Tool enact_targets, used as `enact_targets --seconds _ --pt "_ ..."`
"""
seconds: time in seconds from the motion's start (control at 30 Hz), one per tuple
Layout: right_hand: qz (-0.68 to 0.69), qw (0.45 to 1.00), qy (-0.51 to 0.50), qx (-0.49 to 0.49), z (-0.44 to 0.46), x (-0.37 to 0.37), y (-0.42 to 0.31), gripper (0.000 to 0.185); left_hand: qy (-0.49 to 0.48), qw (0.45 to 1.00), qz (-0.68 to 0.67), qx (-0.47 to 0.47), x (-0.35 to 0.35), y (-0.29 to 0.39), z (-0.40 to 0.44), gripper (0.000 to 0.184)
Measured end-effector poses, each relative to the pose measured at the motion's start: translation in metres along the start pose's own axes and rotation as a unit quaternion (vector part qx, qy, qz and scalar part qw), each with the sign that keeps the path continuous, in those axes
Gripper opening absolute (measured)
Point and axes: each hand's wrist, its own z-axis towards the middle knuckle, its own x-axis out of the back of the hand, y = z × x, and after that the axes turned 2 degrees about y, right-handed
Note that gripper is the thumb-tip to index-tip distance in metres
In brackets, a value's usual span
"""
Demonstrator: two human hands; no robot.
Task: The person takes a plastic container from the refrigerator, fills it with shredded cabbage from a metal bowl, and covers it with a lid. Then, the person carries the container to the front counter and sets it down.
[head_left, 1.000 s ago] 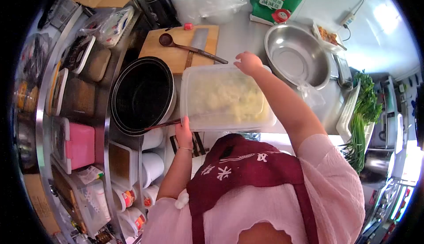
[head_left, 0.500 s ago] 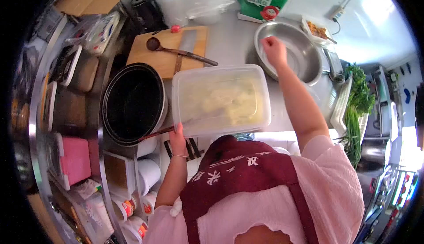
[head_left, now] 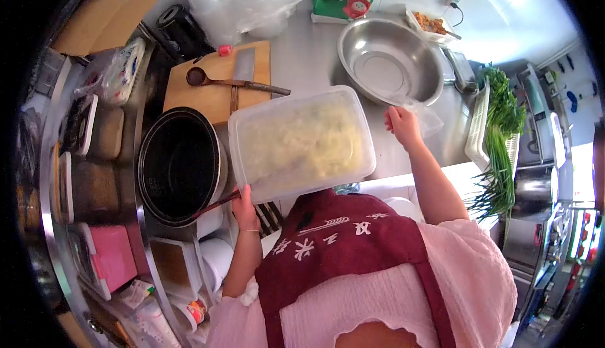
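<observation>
My left hand (head_left: pixel 246 211) is closed round a thin dark reddish stick (head_left: pixel 218 204), which looks like chopsticks and reaches left over the pot rim. Its fingers also touch the near left corner of a translucent lidded food container (head_left: pixel 302 141). Pale yellowish food shows blurred through the lid. My right hand (head_left: pixel 404 127) is closed, fingers curled, at the near side of a large steel bowl (head_left: pixel 383 64). Whatever those fingers hold, if anything, is hidden. Just behind that hand lies a clear plastic bag (head_left: pixel 427 119); I cannot tell whether they touch.
Left of the container stands a black-lined pot (head_left: pixel 179 165). A cutting board (head_left: pixel 179 105) carries a cleaver (head_left: pixel 244 64) and a dark ladle (head_left: pixel 230 83). Green vegetables (head_left: pixel 501 140) lie in a white basket (head_left: pixel 477 131) at right. A food tray (head_left: pixel 433 33) sits behind the bowl.
My right hand has come back from over the steel bowl towards me, still closed. The container is now tilted slightly, its right end swung up. The whole view has shifted a little.
</observation>
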Motion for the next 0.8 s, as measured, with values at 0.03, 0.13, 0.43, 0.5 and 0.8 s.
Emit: enact_targets --seconds 0.03,0.13,0.43,0.5,0.8 --pt "0.027 0.998 -0.006 -0.048 -0.007 -0.001 0.0 0.029 0.001 1.0 0.002 0.002 0.004 -0.004 0.001 0.028" --pt "0.011 0.996 0.081 0.034 -0.008 0.012 -0.022 0.032 -0.006 1.0 -0.003 0.007 0.008 -0.009 0.007 0.027" --pt "-0.173 0.98 0.061 0.08 0.034 0.027 -0.044 0.046 -0.014 1.0 0.015 0.015 0.005 -0.001 0.006 0.029" --pt "-0.143 0.986 0.043 0.076 0.026 0.016 -0.018 0.042 -0.031 0.999 0.013 0.025 0.006 0.004 -0.001 0.036" --pt "-0.034 0.977 -0.159 -0.142 -0.004 -0.052 0.053 0.055 -0.03 0.999 0.035 -0.004 0.012 -0.005 0.009 0.057"
